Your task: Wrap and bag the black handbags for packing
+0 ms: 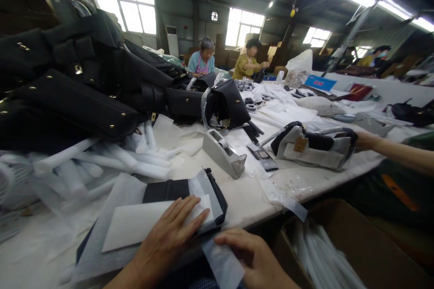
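Note:
In front of me a black handbag lies on the table, partly covered by thin white wrapping and a stiff white sheet. My left hand rests flat on this sheet with its fingers stretched out, pressing on the bag's wrapping. Just off the table edge, my right hand pinches a translucent plastic strip between thumb and fingers. Beyond the bag stands a grey tape dispenser with a roll of clear tape in it.
Black handbags are heaped at the left, above white foam tubes. At the right a co-worker's arm reaches a partly wrapped bag. A cardboard box with white tubes stands below the table edge. People sit across the table.

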Motion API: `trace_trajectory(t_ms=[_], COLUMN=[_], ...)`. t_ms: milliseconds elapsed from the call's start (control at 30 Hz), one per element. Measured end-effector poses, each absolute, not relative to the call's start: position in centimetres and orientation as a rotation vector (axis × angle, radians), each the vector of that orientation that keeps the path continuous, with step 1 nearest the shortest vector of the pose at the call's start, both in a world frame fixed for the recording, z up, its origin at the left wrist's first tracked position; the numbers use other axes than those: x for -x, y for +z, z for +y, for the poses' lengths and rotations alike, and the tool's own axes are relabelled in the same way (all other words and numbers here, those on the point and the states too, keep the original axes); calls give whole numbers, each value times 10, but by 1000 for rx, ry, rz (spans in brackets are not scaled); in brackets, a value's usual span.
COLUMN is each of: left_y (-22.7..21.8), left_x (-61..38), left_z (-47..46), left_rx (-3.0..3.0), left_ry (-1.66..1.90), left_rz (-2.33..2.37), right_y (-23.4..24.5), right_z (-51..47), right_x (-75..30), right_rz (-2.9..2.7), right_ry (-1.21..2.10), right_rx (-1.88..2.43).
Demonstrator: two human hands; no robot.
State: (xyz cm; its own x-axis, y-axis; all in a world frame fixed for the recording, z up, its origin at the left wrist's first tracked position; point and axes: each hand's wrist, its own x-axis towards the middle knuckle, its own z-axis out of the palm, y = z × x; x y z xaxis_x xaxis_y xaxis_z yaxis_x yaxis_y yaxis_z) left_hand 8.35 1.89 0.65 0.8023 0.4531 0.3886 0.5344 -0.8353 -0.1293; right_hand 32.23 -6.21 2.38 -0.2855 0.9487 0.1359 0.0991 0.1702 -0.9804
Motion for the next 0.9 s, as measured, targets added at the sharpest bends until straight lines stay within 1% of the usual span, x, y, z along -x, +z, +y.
trace_trajectory(t_ms=[67, 133, 200, 300, 367, 533, 667, 833, 900], left_y=[5, 4, 2, 1, 0, 2, 8, 8, 5], left_x=[-83, -83, -83, -84, -85, -85, -85, -83, -81], left_z=[18, 18, 17, 18, 18, 20, 21, 22, 22], left_rx=[2780, 2803, 2815, 2824, 2827, 2811, 2771, 2738, 2772], left_ry=[-544, -557, -567, -625, -683, -856, -1007, -1063, -1029], left_rz=[-769, -777, -800, -811, -806, -839, -893, -892, -858], right_y=[26, 28, 31, 42, 51, 62, 59, 53, 51], right_z=[-60, -59, -57, -48, -38, -15, -17, -34, -38], right_x=[-325, -327, -327, -323, -319, -311, -312, -317, -318], right_rz=[-1868, -2020, -2074, -2084, -2140, -2270, -2334, -2415, -2402], right_ry=[853, 536, 280, -19, -67, 32, -63, -141, -147], right_rx=[957, 980, 1070, 1046, 968, 842, 788, 763, 780])
